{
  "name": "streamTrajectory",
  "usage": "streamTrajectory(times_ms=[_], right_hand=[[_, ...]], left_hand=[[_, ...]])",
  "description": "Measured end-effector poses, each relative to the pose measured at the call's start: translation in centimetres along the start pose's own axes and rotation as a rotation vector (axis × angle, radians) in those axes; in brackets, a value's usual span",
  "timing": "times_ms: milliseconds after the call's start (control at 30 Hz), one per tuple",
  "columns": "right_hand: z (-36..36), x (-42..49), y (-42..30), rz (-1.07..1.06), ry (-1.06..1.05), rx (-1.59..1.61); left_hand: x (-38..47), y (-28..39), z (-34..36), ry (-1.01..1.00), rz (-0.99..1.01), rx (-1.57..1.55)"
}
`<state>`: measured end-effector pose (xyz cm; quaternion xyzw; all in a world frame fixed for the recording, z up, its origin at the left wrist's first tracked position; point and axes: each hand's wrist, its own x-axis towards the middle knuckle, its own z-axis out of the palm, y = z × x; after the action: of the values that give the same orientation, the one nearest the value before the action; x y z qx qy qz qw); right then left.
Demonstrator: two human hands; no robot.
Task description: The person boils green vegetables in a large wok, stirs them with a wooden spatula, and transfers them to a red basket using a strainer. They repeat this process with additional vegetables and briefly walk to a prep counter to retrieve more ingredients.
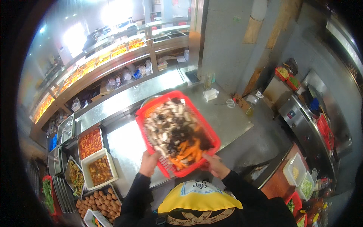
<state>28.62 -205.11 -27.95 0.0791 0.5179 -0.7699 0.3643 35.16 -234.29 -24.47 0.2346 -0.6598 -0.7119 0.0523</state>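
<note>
A red plastic basket (214, 133) is held up in front of me, tilted in view above the steel table (122, 147). It holds sliced mushrooms (161, 122), dark shredded pieces that look like wood ear fungus (178, 136) and orange carrot strips (188, 151). My left hand (149, 163) grips the basket's near left side. Gripping its near right corner is my right hand (216, 166). Part of a round metal bowl (149, 100) shows behind the basket's far edge; the rest is hidden.
Left stand a tray of red stew (90, 143), a white tub of stew (99, 170) and a tray of brown balls (99, 204). A serving counter (113, 71) runs behind. At right are a steel stove (297, 113) and white plastic containers (295, 170).
</note>
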Motion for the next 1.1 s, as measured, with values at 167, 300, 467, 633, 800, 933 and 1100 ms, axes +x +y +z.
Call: streamTrajectory(times_ms=[167, 300, 467, 633, 800, 933, 1100], right_hand=[[-11.5, -2.0, -3.3, -0.141, 0.42, 0.067], [-20.2, -1.7, -6.3, -0.268, 0.653, 0.046], [-28.1, 2.6, -8.3, -0.29, 0.677, 0.041], [-32.0, 9.7, -7.0, -0.153, 0.687, 0.116], [-33.4, 14.8, -3.4, -0.128, 0.578, 0.189], [-30.7, 12.4, -2.8, 0.002, 0.346, 0.126], [-16.8, 5.0, -5.0, 0.031, -0.275, -0.621]], left_hand=[[4.9, -1.0, 14.6, -0.216, 0.067, 0.411], [8.7, -3.1, 24.9, -0.465, 0.147, 0.391], [8.9, -6.0, 29.4, -0.244, -0.043, 0.138], [5.2, -6.0, 23.8, -0.365, -0.224, 0.28], [1.1, -5.4, 18.3, -0.306, 0.002, 0.135], [0.1, -5.7, 15.4, -0.211, 0.766, 0.723], [0.1, -4.7, 13.9, -0.435, 0.179, 0.038]])
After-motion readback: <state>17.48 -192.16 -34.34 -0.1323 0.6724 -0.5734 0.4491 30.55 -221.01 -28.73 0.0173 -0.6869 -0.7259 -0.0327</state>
